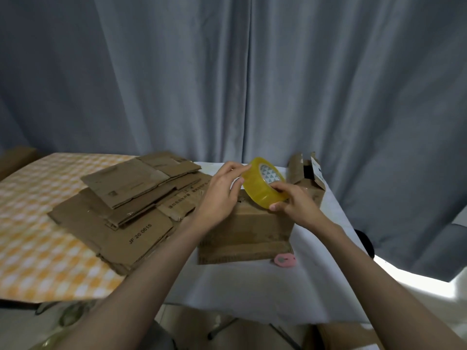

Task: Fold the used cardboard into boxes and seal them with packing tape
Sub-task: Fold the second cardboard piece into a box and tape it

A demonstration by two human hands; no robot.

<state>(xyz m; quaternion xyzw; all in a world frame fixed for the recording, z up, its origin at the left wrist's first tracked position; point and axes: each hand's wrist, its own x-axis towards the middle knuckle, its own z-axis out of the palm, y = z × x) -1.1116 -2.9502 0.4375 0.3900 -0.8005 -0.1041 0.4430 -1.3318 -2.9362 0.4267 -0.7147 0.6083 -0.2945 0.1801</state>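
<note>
A folded cardboard box (249, 231) stands on the white-covered table in front of me. Above its top I hold a yellowish roll of packing tape (261, 188) with both hands. My right hand (294, 202) grips the roll's lower right side, fingers curled round its rim. My left hand (222, 192) touches the roll's upper left edge with thumb and fingertips, pinching at the tape surface. A stack of flattened used cardboard (126, 205) lies to the left of the box.
A pink small cutter (285, 260) lies on the white cloth (265, 286) by the box's front right corner. Another open box (307, 176) stands behind on the right. An orange checked cloth (38, 223) covers the left table. Grey curtains hang behind.
</note>
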